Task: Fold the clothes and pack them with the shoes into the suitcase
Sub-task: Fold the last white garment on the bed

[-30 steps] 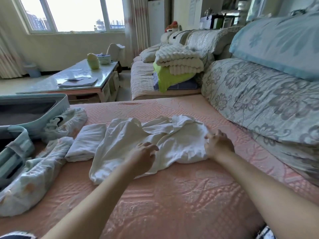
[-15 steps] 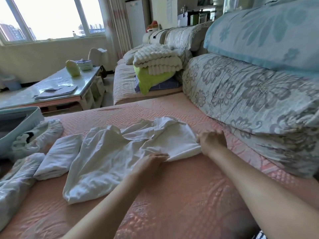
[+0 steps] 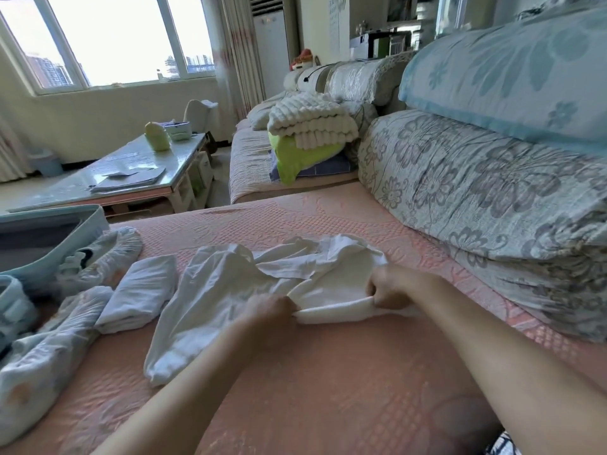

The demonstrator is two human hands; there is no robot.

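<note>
Both hands grip the near edge of the white garment (image 3: 223,284), which lies at the middle of the pink quilted seat (image 3: 328,389). We mark the left hand (image 3: 269,311) and the right hand (image 3: 389,290): each has its fingers curled round a rolled edge of cloth drawn taut between them. The garment's long axis runs from the right, near the floral back cushion (image 3: 476,192), slantwise toward the seat's near left. Its loose bulk lies to the left of the hands, so we judge the left hand nearer to the part not yet folded. A folded white piece (image 3: 141,290) lies just beside it, toward the left edge. There the light-blue suitcase (image 3: 82,224) lies open; we cannot tell its contents. A covered shoe (image 3: 78,259) sits just beside its wall
</note>
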